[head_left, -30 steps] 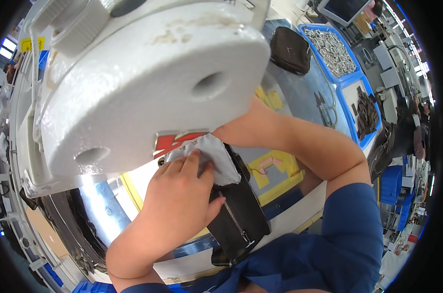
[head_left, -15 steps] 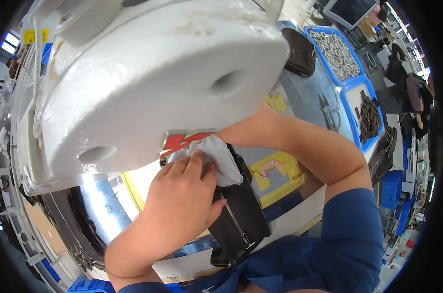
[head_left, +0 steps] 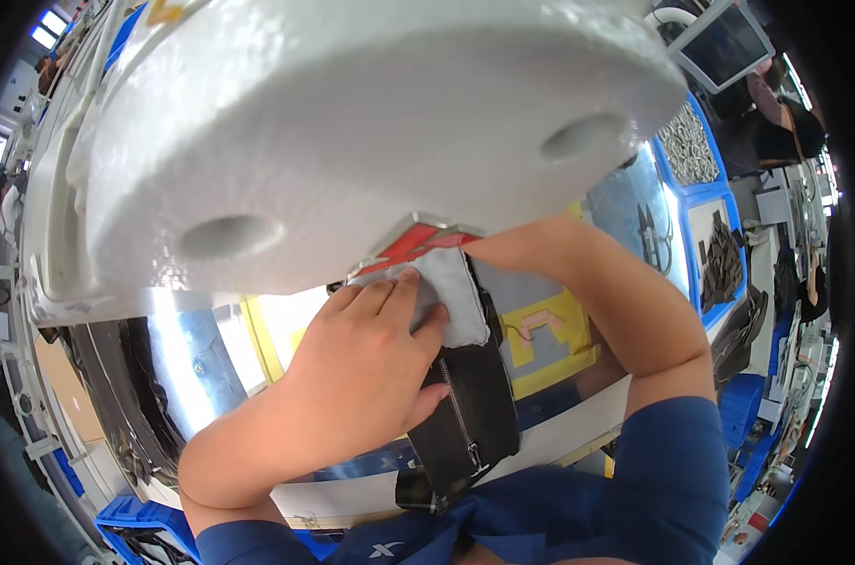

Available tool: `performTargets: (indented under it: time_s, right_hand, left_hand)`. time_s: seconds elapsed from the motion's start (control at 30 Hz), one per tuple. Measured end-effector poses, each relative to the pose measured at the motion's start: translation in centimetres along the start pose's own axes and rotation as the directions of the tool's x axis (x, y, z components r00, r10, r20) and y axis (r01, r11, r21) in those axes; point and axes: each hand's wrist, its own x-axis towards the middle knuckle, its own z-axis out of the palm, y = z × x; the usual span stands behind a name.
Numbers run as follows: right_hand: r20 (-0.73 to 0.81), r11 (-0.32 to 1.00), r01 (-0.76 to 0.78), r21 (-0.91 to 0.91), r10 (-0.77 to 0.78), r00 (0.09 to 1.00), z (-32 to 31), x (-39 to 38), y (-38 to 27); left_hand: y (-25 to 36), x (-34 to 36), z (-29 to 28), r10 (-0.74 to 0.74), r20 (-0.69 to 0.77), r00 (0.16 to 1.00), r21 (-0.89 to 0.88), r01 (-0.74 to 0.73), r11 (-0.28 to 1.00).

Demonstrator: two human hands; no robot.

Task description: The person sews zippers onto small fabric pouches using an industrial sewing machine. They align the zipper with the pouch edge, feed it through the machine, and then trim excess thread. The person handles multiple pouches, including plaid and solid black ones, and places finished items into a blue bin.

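My left hand (head_left: pixel 362 348) lies over a light grey piece of fabric (head_left: pixel 459 301), its fingers stretched out and pressing near the upper edge, the thumb held apart. Below this fabric hangs a black fabric piece (head_left: pixel 479 395) with a metal zipper (head_left: pixel 458 405), its slider near the lower end. A large white sewing machine head (head_left: pixel 371 141) with a red and silver emblem (head_left: pixel 423 240) looms over the work and hides the needle area. Only the wrist end of my right hand (head_left: pixel 503 250) shows beside the emblem; its fingers are behind the machine.
At the right, blue trays hold many metal parts (head_left: pixel 688 146) and dark strips (head_left: pixel 722 264). Scissors (head_left: pixel 653 240) lie on the shiny table. Yellow tape (head_left: pixel 564 353) frames a spot right of the work. Dark material (head_left: pixel 131 386) is piled at the left; a blue crate (head_left: pixel 145 518) stands lower left.
The view has shifted, so the machine head fills more of it and covers the dark pouch seen earlier at the upper right. My left hand stays on the grey fabric.
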Motion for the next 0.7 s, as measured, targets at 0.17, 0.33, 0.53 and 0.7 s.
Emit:
performTargets:
  time_s: [0.17, 0.33, 0.53, 0.7]
  right_hand:
    - [-0.035, 0.996, 0.092, 0.007, -0.092, 0.995, 0.0, 0.1, 1.8]
    - [-0.018, 0.998, 0.067, -0.005, -0.067, 0.998, -0.6, 0.1, 1.5]
    - [-0.046, 0.998, 0.070, -0.006, -0.070, 0.996, -0.7, -0.3, 1.0]
    - [-0.085, 0.994, 0.111, -0.010, -0.112, 0.990, 0.1, -0.1, 1.4]
  left_hand:
    - [0.0, 0.4, 0.5, 0.024, -0.039, 0.999, -0.030, -0.025, 0.999]
    - [0.5, 0.6, 1.3, 0.031, -0.091, 0.995, -0.026, -0.034, 0.999]
    - [3.3, -0.7, 2.4, 0.132, -0.115, 0.985, 0.024, -0.130, 0.991]
    - [3.8, -0.7, 3.3, 0.214, -0.320, 0.923, 0.076, -0.200, 0.977]
